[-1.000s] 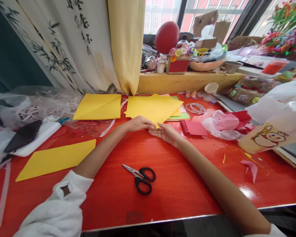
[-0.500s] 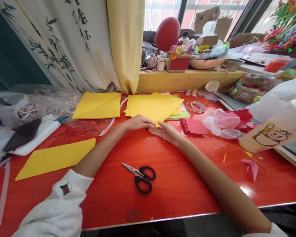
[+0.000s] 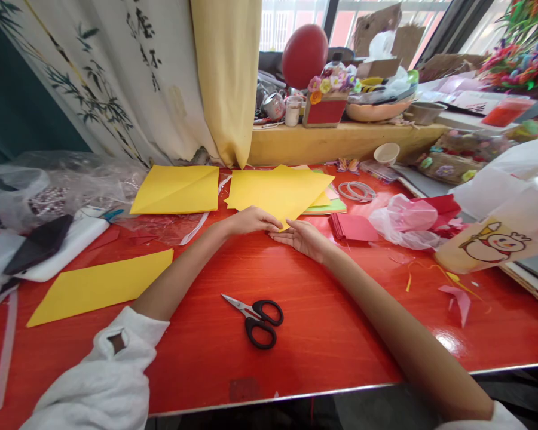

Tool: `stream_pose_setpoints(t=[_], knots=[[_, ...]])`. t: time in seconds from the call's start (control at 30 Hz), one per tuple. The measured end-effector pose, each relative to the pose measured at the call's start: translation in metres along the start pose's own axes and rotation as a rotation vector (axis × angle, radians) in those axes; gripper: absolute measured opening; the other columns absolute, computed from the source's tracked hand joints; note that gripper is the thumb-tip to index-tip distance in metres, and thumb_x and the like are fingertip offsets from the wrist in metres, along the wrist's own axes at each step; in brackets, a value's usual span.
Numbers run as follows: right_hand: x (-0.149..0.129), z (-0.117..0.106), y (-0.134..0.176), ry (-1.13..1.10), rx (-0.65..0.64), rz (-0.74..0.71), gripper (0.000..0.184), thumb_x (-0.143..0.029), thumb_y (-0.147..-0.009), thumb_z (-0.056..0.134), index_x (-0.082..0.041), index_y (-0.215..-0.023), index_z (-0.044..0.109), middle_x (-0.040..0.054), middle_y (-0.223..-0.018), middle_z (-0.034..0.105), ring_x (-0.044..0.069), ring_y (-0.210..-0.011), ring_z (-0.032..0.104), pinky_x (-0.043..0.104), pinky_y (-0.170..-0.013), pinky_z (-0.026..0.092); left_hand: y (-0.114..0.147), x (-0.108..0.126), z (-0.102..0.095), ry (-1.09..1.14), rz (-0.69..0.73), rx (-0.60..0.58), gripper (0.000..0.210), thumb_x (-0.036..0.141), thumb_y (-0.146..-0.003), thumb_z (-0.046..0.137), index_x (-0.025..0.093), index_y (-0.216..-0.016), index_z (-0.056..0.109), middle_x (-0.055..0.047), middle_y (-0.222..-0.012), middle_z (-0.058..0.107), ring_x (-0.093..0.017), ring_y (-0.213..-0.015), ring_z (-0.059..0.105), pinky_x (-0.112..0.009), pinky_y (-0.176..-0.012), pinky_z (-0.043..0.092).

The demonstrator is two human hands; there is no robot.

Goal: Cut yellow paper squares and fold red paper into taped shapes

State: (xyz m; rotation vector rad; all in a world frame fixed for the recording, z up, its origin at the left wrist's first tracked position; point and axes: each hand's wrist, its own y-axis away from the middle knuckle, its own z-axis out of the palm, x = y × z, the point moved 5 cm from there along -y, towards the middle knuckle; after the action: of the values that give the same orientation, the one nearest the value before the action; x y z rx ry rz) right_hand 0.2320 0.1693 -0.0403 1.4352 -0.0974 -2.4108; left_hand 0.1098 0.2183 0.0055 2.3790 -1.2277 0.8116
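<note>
A large sheet of yellow paper (image 3: 278, 188) lies tilted over other sheets near the back of the table, one corner pointing toward me. At that corner my left hand (image 3: 254, 221) has its fingers closed on the paper's edge from the left. From the right, my right hand (image 3: 305, 239) is turned partly palm up, thumb above the corner and fingers below it, gripping it. My fingertips nearly meet and cover the tip. Closer to me, black-handled scissors (image 3: 255, 319) lie slightly apart on the red table (image 3: 332, 334).
Folded yellow paper (image 3: 176, 190) and a yellow piece (image 3: 101, 286) lie at the left, near a dark phone-like object (image 3: 39, 245). Red paper squares (image 3: 354, 227), a clear tape ring (image 3: 357, 192), pink wrapping (image 3: 407, 220) and a drink cup (image 3: 493, 242) are at the right.
The view has shifted very slightly. Both hands keep the same hold at the paper's corner, and the scissors lie where they were.
</note>
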Motion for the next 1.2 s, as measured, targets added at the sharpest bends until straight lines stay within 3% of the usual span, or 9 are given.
stream_pose_setpoints(t=[0.13, 0.33, 0.77, 0.93, 1.07, 1.2], knots=[[-0.002, 0.002, 0.002, -0.001, -0.05, -0.024, 0.021, 0.003, -0.084, 0.043, -0.008, -0.091, 0.06, 0.0138, -0.086, 0.072, 0.018, -0.085, 0.07, 0.034, -0.094, 0.05, 0.0, -0.002, 0.0, -0.001, 0.001, 0.003, 0.03, 0.03, -0.084, 0.053, 0.02, -0.108, 0.068, -0.002, -0.105, 0.071, -0.014, -0.097, 0.064, -0.021, -0.085, 0.044], [-0.005, 0.005, 0.007, 0.011, -0.106, -0.024, 0.027, 0.008, -0.077, 0.048, -0.008, -0.093, 0.063, 0.0127, -0.094, 0.072, 0.018, -0.091, 0.069, 0.031, -0.095, 0.049, -0.001, -0.003, 0.0, 0.001, 0.005, 0.009, 0.03, 0.03, -0.084, 0.053, 0.018, -0.106, 0.069, -0.003, -0.106, 0.071, -0.015, -0.096, 0.064, -0.021, -0.084, 0.044], [-0.003, 0.004, 0.005, -0.008, -0.042, -0.043, 0.033, 0.012, -0.073, 0.044, -0.009, -0.091, 0.063, 0.0087, -0.089, 0.073, 0.016, -0.082, 0.07, 0.034, -0.094, 0.05, -0.002, 0.005, 0.0, -0.126, 0.043, 0.118, 0.031, 0.031, -0.087, 0.049, 0.016, -0.105, 0.068, -0.004, -0.101, 0.071, -0.015, -0.091, 0.064, -0.023, -0.081, 0.044], [-0.002, 0.001, 0.003, -0.028, -0.014, -0.048, 0.025, 0.006, -0.08, 0.044, -0.009, -0.089, 0.061, 0.0095, -0.086, 0.072, 0.016, -0.081, 0.07, 0.033, -0.092, 0.052, -0.005, 0.013, 0.007, -0.232, 0.106, 0.162, 0.025, 0.028, -0.085, 0.051, 0.018, -0.1, 0.068, -0.003, -0.099, 0.071, -0.014, -0.089, 0.063, -0.022, -0.079, 0.043], [-0.002, 0.0, 0.003, -0.049, 0.018, -0.042, 0.026, 0.005, -0.084, 0.039, -0.01, -0.091, 0.059, 0.0095, -0.081, 0.071, 0.016, -0.078, 0.071, 0.033, -0.088, 0.054, -0.005, 0.015, 0.003, -0.316, 0.075, 0.326, 0.023, 0.027, -0.088, 0.047, 0.018, -0.09, 0.067, -0.003, -0.088, 0.07, -0.015, -0.08, 0.061, -0.024, -0.073, 0.042], [-0.002, 0.001, 0.004, -0.063, 0.056, -0.022, 0.027, 0.004, -0.086, 0.035, -0.009, -0.095, 0.057, 0.0101, -0.08, 0.071, 0.016, -0.075, 0.071, 0.031, -0.083, 0.057, 0.007, 0.023, -0.022, -0.367, -0.002, 0.634, 0.022, 0.032, -0.089, 0.048, 0.018, -0.086, 0.064, -0.005, -0.087, 0.066, -0.018, -0.088, 0.058, -0.026, -0.074, 0.041]])
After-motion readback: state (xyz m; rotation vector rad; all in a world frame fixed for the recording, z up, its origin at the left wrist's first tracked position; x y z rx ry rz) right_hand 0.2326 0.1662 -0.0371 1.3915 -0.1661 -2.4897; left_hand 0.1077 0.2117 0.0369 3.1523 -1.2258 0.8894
